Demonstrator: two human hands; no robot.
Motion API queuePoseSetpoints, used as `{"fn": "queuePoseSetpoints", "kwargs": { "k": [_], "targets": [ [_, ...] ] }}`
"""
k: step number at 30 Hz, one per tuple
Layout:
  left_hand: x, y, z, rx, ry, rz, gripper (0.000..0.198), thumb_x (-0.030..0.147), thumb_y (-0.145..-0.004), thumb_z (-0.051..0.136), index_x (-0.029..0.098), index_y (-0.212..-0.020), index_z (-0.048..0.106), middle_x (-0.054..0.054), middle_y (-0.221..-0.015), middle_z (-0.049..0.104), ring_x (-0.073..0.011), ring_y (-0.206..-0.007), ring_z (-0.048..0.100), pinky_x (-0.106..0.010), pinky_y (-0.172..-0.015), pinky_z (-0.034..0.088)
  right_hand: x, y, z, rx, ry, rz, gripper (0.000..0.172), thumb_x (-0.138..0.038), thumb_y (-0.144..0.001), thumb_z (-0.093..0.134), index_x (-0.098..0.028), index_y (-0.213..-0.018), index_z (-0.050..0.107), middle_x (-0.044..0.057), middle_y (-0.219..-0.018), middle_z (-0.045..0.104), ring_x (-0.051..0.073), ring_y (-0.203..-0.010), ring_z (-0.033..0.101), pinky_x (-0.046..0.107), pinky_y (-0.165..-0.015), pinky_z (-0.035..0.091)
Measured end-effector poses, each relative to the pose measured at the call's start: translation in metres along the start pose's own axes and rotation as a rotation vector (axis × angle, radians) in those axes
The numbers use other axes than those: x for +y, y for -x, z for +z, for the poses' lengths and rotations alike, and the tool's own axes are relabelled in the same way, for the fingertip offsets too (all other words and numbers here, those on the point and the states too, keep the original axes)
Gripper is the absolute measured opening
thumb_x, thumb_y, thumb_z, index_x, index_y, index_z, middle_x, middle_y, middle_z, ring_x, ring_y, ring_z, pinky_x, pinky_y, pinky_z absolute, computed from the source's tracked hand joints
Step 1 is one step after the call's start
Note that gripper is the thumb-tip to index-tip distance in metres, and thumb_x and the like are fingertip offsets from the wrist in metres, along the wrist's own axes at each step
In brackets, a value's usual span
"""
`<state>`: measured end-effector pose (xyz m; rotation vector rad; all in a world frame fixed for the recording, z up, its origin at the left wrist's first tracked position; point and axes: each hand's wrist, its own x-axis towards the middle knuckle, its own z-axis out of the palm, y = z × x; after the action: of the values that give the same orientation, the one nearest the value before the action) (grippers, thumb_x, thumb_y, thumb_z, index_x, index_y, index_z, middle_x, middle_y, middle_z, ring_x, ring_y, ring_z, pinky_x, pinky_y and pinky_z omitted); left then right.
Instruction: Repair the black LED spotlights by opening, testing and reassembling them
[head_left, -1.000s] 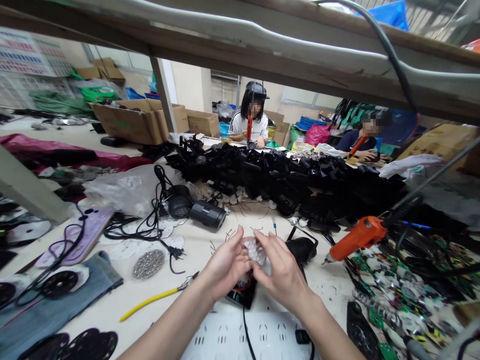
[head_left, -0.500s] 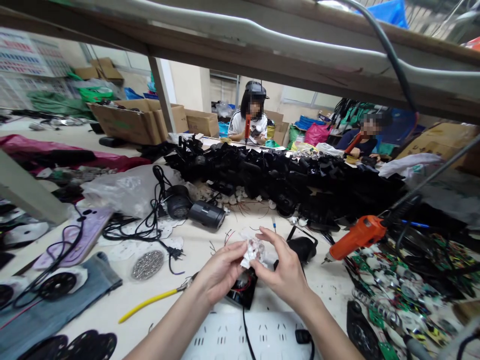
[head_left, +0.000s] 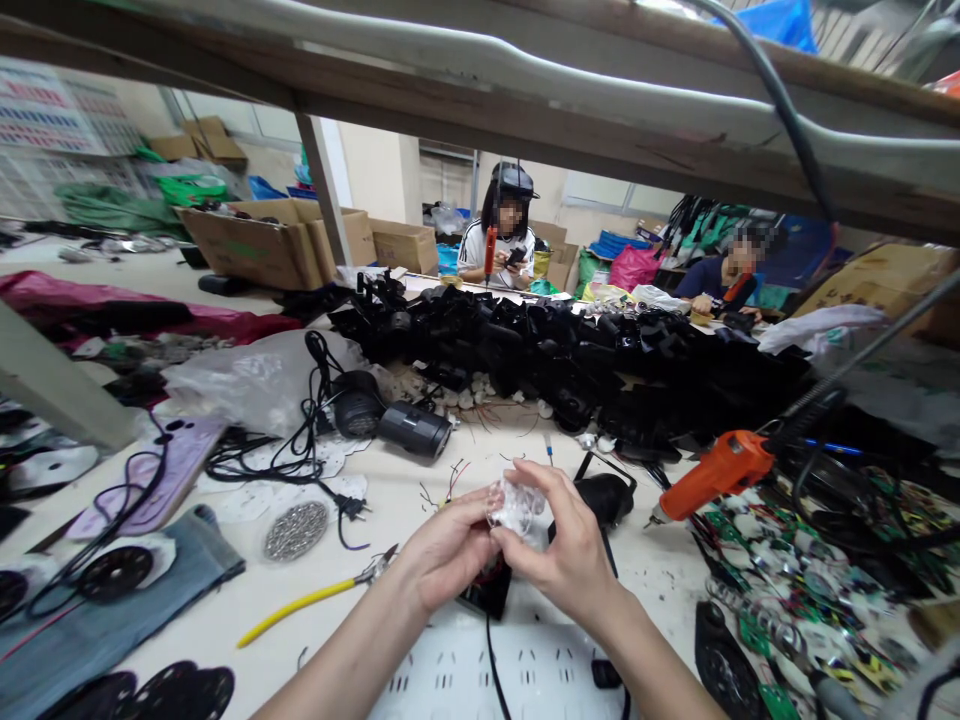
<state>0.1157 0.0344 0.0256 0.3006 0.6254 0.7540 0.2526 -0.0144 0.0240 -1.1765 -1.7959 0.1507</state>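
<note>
A small crumpled piece, white and partly see-through (head_left: 516, 507), is held between both hands above the bench; its exact kind cannot be made out. My left hand (head_left: 450, 545) grips its left side with thumb and fingers. On the other side, my right hand (head_left: 559, 535) curls thumb and fingers around it. Under the hands lies a black housing (head_left: 489, 595) with red wires inside, partly hidden by them. A black cable (head_left: 491, 660) runs from it over a white power strip (head_left: 450, 665). Yellow-handled pliers (head_left: 311, 605) lie left of my left forearm.
An orange electric screwdriver (head_left: 712, 475) hangs at the right over a heap of circuit boards (head_left: 802, 590). Black plastic parts (head_left: 525, 345) pile up behind. A dish of screws (head_left: 295, 530) and a dark cylindrical device (head_left: 414, 430) lie left. Two people sit beyond.
Both hands have shifted slightly, and the right fingers have closed further around the white piece, which is turned a little. The two people across have moved their arms slightly.
</note>
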Motion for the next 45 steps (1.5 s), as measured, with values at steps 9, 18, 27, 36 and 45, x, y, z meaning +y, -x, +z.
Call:
{"fn": "queuePoseSetpoints", "kwargs": {
  "k": [9, 18, 27, 36, 45],
  "targets": [
    [0.007, 0.0, -0.001, -0.051, -0.058, 0.016, 0.028, -0.009, -0.074, 0.052, 0.011, -0.085, 0.069, -0.004, -0.078, 0.07, -0.0106, -0.074, 0.067, -0.017, -0.075, 0.052, 0.002, -0.008, -0.002, 0.048, 0.094, -0.047, 0.05, -0.021, -0.082, 0.064, -0.02, -0.129, 0.047, 0.01, -0.108, 0.065, 0.024, -0.1, 0.062, 0.04, -0.088, 0.053],
    [0.006, 0.011, 0.0, -0.065, -0.143, 0.019, 0.024, -0.003, -0.07, 0.062, 0.016, -0.079, 0.073, -0.004, -0.077, 0.073, -0.016, -0.075, 0.066, -0.025, -0.076, 0.054, 0.007, -0.007, -0.003, -0.004, 0.092, 0.035, 0.051, -0.027, -0.082, 0.064, -0.023, -0.129, 0.046, 0.009, -0.108, 0.067, 0.026, -0.1, 0.065, 0.042, -0.089, 0.052],
    [0.032, 0.027, -0.011, 0.077, -0.444, 0.181, 0.013, 0.01, -0.063, 0.076, 0.02, -0.064, 0.068, -0.003, -0.068, 0.071, -0.0208, -0.068, 0.065, -0.036, -0.074, 0.054, 0.005, -0.006, 0.002, -0.107, 0.12, -0.044, 0.053, -0.025, -0.082, 0.065, -0.021, -0.131, 0.046, 0.01, -0.106, 0.067, 0.027, -0.099, 0.062, 0.043, -0.087, 0.051],
    [0.108, 0.017, -0.092, 0.641, -1.404, 0.638, 0.026, 0.028, -0.072, 0.061, 0.018, -0.096, 0.063, -0.006, -0.079, 0.067, -0.0255, -0.079, 0.062, -0.035, -0.074, 0.046, 0.041, -0.004, -0.012, -0.177, -0.023, 0.342, 0.044, -0.029, -0.078, 0.067, -0.024, -0.121, 0.06, 0.006, -0.102, 0.07, 0.023, -0.094, 0.064, 0.039, -0.082, 0.051],
    [0.13, 0.001, -0.126, 0.78, -1.867, 0.679, 0.022, 0.027, -0.076, 0.05, 0.018, -0.09, 0.065, -0.014, -0.108, 0.059, -0.0309, -0.088, 0.06, -0.04, -0.084, 0.043, 0.059, -0.002, -0.001, -0.231, -0.375, 0.516, 0.03, -0.029, -0.074, 0.07, -0.02, -0.103, 0.07, 0.006, -0.096, 0.07, 0.017, -0.083, 0.066, 0.035, -0.081, 0.057]
  ]
}}
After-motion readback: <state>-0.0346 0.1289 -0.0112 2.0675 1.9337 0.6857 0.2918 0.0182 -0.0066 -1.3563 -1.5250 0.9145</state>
